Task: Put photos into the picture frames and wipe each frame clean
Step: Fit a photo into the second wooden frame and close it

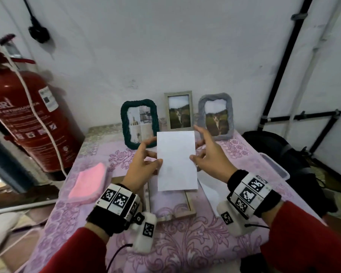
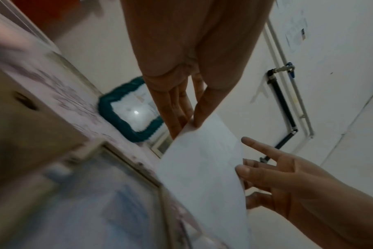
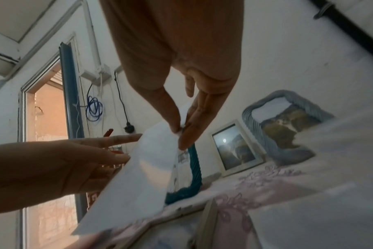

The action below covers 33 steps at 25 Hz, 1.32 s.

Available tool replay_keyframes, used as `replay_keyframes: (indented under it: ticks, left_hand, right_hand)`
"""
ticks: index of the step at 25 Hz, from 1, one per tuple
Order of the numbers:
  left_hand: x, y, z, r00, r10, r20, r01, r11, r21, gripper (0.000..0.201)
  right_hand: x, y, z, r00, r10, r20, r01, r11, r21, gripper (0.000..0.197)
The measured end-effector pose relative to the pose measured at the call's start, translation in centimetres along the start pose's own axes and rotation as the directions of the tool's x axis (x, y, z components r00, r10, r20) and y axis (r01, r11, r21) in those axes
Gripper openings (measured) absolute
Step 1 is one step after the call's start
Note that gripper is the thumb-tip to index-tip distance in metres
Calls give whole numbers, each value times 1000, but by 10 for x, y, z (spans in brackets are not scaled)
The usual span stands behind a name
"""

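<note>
I hold a photo [image 1: 175, 160] upright with its blank white back toward me, above the table. My left hand [image 1: 144, 164] pinches its left edge between thumb and fingers. On the right edge my right hand [image 1: 207, 156] pinches it too, forefinger stretched out. The photo [image 2: 204, 168] and the pinch of the right hand [image 3: 179, 133] also show in the wrist views. Below lies an empty wooden frame [image 1: 191, 205], flat on the table. A dark green frame [image 1: 139, 123], a grey-beige frame [image 1: 179, 110] and a blue-grey frame [image 1: 216, 116] lean on the wall, each with a picture in it.
A pink cloth [image 1: 88, 183] lies at the table's left. A red fire extinguisher [image 1: 28, 115] stands left of the table. White sheets [image 1: 211, 194] lie right of the wooden frame, and a clear plastic lid [image 1: 275, 166] sits at the right edge. The tablecloth [image 1: 185, 243] is purple and floral.
</note>
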State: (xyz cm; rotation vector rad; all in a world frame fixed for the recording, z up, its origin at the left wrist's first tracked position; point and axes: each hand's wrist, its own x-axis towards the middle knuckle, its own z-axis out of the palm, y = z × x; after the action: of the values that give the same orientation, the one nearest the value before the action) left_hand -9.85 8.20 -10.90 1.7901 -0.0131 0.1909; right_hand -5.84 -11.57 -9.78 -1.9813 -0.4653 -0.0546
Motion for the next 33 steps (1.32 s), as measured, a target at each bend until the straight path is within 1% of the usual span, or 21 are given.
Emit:
replay_keyframes:
  ticks: [2, 4, 6, 9, 14, 20, 24, 27, 29, 33]
  left_hand:
    - [-6, -8, -13, 999, -40, 31, 39, 999, 34, 66]
    - [-11, -16, -21, 996, -76, 50, 74, 997, 33, 74]
    - [-15, -23, -27, 995, -73, 62, 70, 996, 52, 81]
    - [-18, -32, -33, 994, -78, 83, 73, 996, 60, 80]
    - [-22, -44, -35, 994, -74, 74, 67, 993, 97, 75]
    - [-21, -54, -33, 992, -68, 111, 51, 988, 147, 79]
    - [-22, -59, -34, 992, -42, 121, 9, 965, 261, 86]
    - [-20, -60, -34, 991, -38, 128, -12, 930, 368, 89]
    - [-18, -61, -34, 989, -55, 136, -8, 906, 424, 90]
    - [-14, -62, -32, 983, -118, 138, 23, 837, 547, 91]
  right_hand:
    - [2, 4, 12, 999, 6, 40, -5, 999, -33, 78]
    - [3, 6, 23, 997, 12, 77, -9, 999, -43, 75]
    - [4, 8, 31, 992, 23, 121, -19, 999, -35, 73]
    - [3, 11, 40, 989, 23, 149, -16, 999, -49, 72]
    - [1, 19, 44, 976, 24, 215, -4, 996, -93, 75]
    - [-6, 26, 39, 958, 61, 279, -28, 992, -120, 78]
    - [-10, 31, 39, 954, 62, 293, -29, 993, -117, 81]
    - [-8, 36, 40, 948, 69, 311, -6, 980, -198, 86]
    - [-5, 39, 42, 947, 83, 310, -2, 967, -255, 88]
    - [1, 46, 47, 940, 141, 310, -37, 947, -320, 92]
